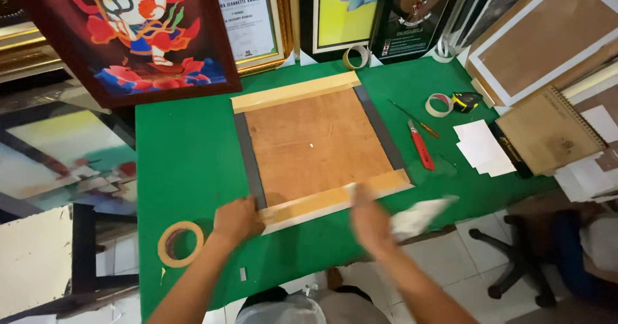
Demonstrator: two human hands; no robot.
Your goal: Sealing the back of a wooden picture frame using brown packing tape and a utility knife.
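On the green table (pixel 187 163), two flat, unclenched hands (pixel 302 220) on one taped frame back (pixel 318 145).

A matt green felt-like cloth covers the tabletop (pixel 187 157), the frame back (pixel 318 144) is rough brown wood board edged with smooth tan paper tape (pixel 335 198), and at 8 o'clock lies a glossy tape roll (pixel 180 243).

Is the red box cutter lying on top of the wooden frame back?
No, the red box cutter lies on the green table, right of the frame back.

Right hand (pixel 372 224) and white scrap (pixel 418 216) motion-blurred.
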